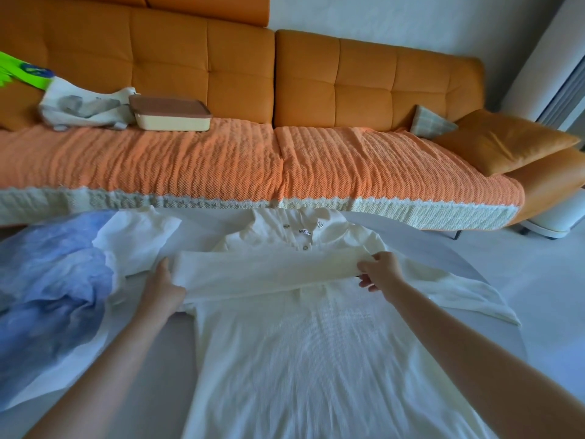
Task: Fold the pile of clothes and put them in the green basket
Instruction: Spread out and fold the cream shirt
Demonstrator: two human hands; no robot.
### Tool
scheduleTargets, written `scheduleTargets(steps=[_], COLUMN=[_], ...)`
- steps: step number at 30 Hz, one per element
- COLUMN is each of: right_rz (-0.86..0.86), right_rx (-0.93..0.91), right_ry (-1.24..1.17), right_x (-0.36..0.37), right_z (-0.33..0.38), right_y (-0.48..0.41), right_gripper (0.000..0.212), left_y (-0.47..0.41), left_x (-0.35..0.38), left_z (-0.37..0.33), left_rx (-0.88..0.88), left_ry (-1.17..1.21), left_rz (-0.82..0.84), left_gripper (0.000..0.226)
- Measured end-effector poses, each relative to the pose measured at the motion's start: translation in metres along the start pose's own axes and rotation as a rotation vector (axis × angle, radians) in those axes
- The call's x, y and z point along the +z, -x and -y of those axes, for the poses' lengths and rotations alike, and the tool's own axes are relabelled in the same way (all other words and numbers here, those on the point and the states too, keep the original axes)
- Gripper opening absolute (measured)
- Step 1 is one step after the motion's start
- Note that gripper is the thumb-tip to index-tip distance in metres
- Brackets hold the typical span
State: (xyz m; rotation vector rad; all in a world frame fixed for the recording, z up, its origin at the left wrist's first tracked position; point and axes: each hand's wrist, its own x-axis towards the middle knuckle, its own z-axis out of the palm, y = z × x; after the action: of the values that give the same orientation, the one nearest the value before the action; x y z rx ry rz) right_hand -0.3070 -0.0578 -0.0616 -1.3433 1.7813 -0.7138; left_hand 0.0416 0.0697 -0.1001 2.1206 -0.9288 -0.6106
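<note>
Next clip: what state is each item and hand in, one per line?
Cream shirt: spread flat, one sleeve folded across the chest.
Left hand: grips the sleeve's fold.
Right hand: pinches the sleeve's end.
Blue garment: crumpled, unfolded.
White garment: rumpled, unfolded.
Box: lid on.

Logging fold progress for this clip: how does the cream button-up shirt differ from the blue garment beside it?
The cream shirt lies spread flat, one sleeve folded across its chest; the blue garment sits crumpled. The left hand and right hand hold the cream shirt's sleeve; neither holds the blue garment. Both lie on the white table.
</note>
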Motion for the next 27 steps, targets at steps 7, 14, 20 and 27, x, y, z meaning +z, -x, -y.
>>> scheduleTargets(steps=[7,14,20,27], right_rz=[-0.117,0.303,0.354,-0.131], right_rx=[-0.242,-0.546,-0.544,-0.323], right_ry=[0.642,0.858,0.852,0.606], right_x=[0.006,0.049,0.040,0.022], right_z=[-0.025,-0.037,-0.038,-0.020], right_y=[0.022,0.036,0.032,0.015], right_gripper=[0.059,0.059,0.068,0.054], left_y=[0.030,0.051,0.054,0.049], left_x=[0.009,0.025,0.016,0.018], left_z=[-0.015,0.019,0.003,-0.007], left_rx=[0.237,0.428,0.345,0.508], left_ry=[-0.534,-0.716,-0.746,-0.517], left_rz=[-0.105,0.260,0.354,0.067], left_gripper=[0.060,0.091,0.065,0.032])
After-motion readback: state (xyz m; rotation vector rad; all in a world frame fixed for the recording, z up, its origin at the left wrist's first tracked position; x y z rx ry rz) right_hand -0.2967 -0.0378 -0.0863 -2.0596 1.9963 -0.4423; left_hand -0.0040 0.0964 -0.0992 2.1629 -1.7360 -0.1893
